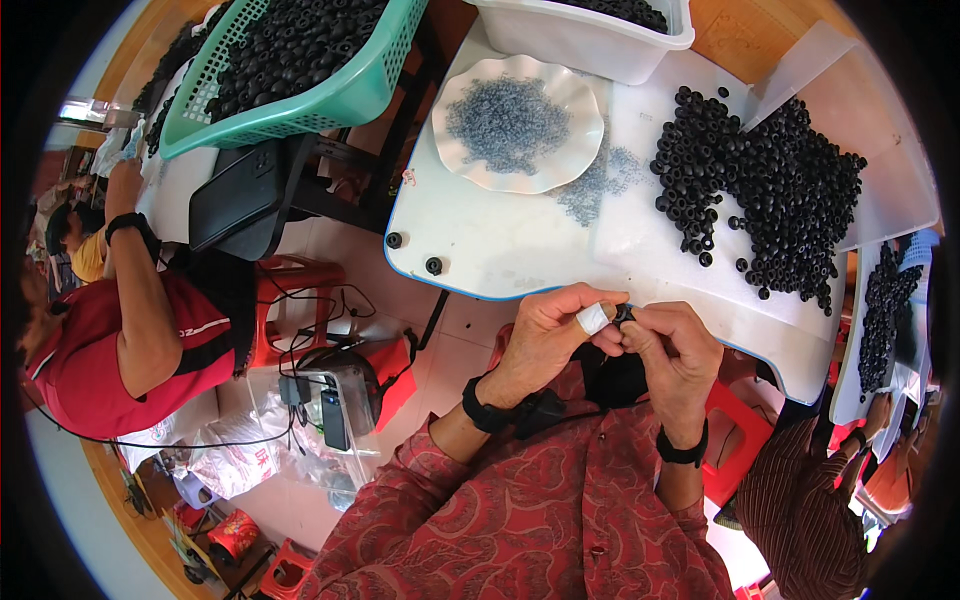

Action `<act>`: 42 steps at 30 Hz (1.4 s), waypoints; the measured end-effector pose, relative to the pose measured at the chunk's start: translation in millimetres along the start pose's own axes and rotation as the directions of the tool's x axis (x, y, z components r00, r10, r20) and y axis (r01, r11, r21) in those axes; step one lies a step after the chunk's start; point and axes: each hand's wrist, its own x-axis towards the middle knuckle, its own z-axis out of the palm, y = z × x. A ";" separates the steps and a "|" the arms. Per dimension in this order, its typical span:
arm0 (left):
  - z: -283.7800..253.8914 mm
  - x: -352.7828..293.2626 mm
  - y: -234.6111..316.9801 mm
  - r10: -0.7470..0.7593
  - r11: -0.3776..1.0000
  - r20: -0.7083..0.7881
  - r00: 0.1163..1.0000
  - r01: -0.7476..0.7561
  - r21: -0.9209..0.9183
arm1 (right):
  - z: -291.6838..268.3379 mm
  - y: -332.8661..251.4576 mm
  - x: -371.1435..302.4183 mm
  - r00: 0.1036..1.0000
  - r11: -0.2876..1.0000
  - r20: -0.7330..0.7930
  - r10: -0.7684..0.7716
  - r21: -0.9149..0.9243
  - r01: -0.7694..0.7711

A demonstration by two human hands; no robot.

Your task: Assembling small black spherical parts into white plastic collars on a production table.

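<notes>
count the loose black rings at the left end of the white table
2: one ring by the left edge of the table, the other ring to its right, nearer the front edge; none there seems hidden.

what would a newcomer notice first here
Likely the heap of small, round black pieces on the white table at right, by a translucent plastic box. Next, the scalloped white plate of tiny greyish pieces left of that, and the green plastic basket at upper left. Front-centre, the left hand and right hand hold a small black piece.
</notes>
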 end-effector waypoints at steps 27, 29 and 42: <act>0.1 36.2 13.4 0.119 0.979 -0.163 0.979 -0.089 0.182 | 25.3 22.6 40.5 0.989 0.982 0.019 -0.146 -0.115 0.148; -3.9 44.2 12.8 0.176 0.922 -0.145 0.974 -0.111 0.370 | 29.8 28.9 43.4 0.991 0.985 -0.007 -0.132 -0.110 0.131; -3.1 69.0 -1.7 0.573 0.389 0.104 0.813 -0.382 0.838 | 26.6 59.7 57.7 0.956 0.927 -0.080 -0.283 -0.280 0.251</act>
